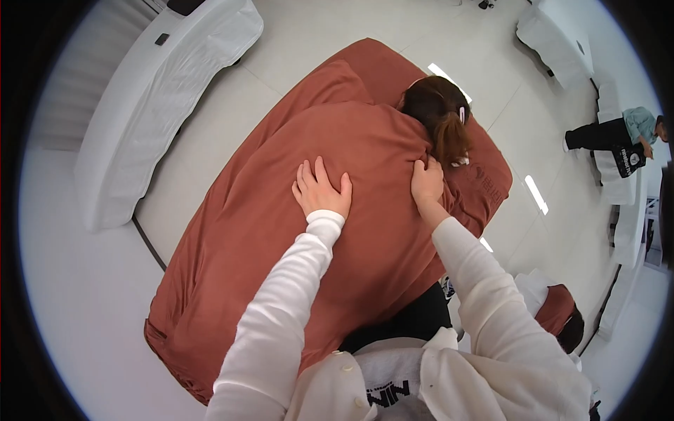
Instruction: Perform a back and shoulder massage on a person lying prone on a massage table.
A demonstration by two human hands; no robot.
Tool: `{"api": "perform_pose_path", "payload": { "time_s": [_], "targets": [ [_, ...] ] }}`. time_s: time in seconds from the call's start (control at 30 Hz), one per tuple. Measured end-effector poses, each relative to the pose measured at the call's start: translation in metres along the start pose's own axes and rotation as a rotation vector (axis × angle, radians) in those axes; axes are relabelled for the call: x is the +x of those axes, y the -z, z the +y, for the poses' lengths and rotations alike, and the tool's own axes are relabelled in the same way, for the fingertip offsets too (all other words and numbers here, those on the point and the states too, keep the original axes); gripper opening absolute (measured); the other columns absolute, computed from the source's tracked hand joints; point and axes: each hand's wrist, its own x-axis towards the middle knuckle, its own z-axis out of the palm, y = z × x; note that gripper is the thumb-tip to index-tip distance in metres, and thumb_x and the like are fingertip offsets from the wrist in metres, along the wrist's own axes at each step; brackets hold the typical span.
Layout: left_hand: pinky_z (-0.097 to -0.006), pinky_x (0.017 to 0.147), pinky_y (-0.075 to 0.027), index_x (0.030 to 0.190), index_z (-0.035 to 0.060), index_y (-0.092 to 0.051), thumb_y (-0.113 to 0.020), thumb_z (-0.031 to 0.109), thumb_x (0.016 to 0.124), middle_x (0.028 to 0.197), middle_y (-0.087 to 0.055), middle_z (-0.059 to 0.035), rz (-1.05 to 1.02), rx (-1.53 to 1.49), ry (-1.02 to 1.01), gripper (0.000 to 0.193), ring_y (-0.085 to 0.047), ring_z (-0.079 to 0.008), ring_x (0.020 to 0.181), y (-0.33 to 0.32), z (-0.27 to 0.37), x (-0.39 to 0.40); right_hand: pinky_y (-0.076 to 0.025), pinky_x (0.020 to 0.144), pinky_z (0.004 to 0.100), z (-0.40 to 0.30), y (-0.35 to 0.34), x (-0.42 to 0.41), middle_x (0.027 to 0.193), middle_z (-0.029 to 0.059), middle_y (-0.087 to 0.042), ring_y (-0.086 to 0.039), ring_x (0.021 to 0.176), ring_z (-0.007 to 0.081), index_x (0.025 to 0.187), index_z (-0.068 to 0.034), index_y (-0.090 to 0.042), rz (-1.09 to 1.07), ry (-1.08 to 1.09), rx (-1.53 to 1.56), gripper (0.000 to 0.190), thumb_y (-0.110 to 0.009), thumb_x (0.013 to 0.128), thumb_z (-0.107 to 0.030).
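Note:
A person lies on a massage table [489, 158] under a rust-red sheet [253, 252]. Only the back of the head [434, 105] is uncovered, its dark hair tied back with a pale clip [462, 114]. My left hand [322, 192] rests flat on the sheet over the person's back, fingers spread and holding nothing. Close to the neck, my right hand [427, 181] is curled over the covered shoulder, and the cloth bunches around its fingers. The fingertips of that hand are partly hidden in the folds.
White-covered tables [158, 105] stand along the left wall, and another covered table [558, 47] is at the upper right. A person in a light green top [640, 123] stands at the far right with a black bag [627, 160]. Someone with dark hair [571, 331] is at the lower right.

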Motion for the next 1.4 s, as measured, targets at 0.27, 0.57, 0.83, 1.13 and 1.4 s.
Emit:
{"api": "perform_pose_path", "payload": {
  "time_s": [0.27, 0.57, 0.83, 1.13, 1.4],
  "targets": [
    [-0.0501, 0.109, -0.032, 0.138, 0.0057, -0.047, -0.061, 0.039, 0.089, 0.141, -0.046, -0.0209, -0.019, 0.057, -0.029, 0.061, -0.041, -0.0358, 0.133, 0.006, -0.008, -0.002, -0.041, 0.101, 0.0464, -0.013, -0.006, -0.022, 0.128, 0.0178, -0.057, -0.052, 0.118, 0.0359, 0.126, 0.000, -0.057, 0.043, 0.021, -0.092, 0.048, -0.049, 0.089, -0.030],
    [-0.0513, 0.108, -0.032, 0.136, 0.0043, -0.048, -0.061, 0.041, 0.087, 0.139, -0.046, -0.0220, -0.014, 0.053, -0.059, 0.062, -0.040, -0.0358, 0.133, 0.002, -0.002, -0.007, -0.043, 0.098, 0.0465, 0.022, 0.000, -0.017, 0.127, 0.0160, -0.058, -0.053, 0.116, 0.0338, 0.126, -0.003, -0.057, 0.017, 0.076, 0.024, 0.046, -0.049, 0.092, -0.031],
    [-0.0508, 0.108, -0.033, 0.136, 0.0042, -0.050, -0.061, 0.041, 0.088, 0.139, -0.047, -0.0215, 0.007, 0.059, -0.064, 0.061, -0.042, -0.0356, 0.132, -0.003, -0.011, -0.006, -0.044, 0.094, 0.0473, -0.029, -0.003, -0.015, 0.122, 0.0182, -0.059, -0.054, 0.115, 0.0355, 0.119, 0.001, -0.057, -0.024, 0.084, -0.297, 0.045, -0.053, 0.088, -0.031],
    [-0.0502, 0.107, -0.035, 0.136, 0.0057, -0.050, -0.062, 0.041, 0.088, 0.138, -0.048, -0.0205, 0.032, 0.078, -0.079, 0.061, -0.043, -0.0347, 0.131, -0.005, -0.012, -0.008, -0.041, 0.099, 0.0461, 0.016, -0.006, -0.033, 0.124, 0.0163, -0.057, -0.052, 0.115, 0.0338, 0.124, -0.001, -0.057, 0.152, 0.223, -0.010, 0.046, -0.056, 0.088, -0.029],
    [-0.0492, 0.107, -0.035, 0.136, 0.0061, -0.050, -0.060, 0.040, 0.089, 0.138, -0.049, -0.0193, 0.024, 0.100, -0.058, 0.059, -0.044, -0.0346, 0.130, -0.007, -0.012, -0.006, -0.044, 0.091, 0.0496, -0.020, -0.005, -0.006, 0.111, 0.0165, -0.060, -0.055, 0.108, 0.0345, 0.112, 0.001, -0.059, 0.045, 0.147, -0.212, 0.038, -0.054, 0.087, -0.028]
  ]
}}
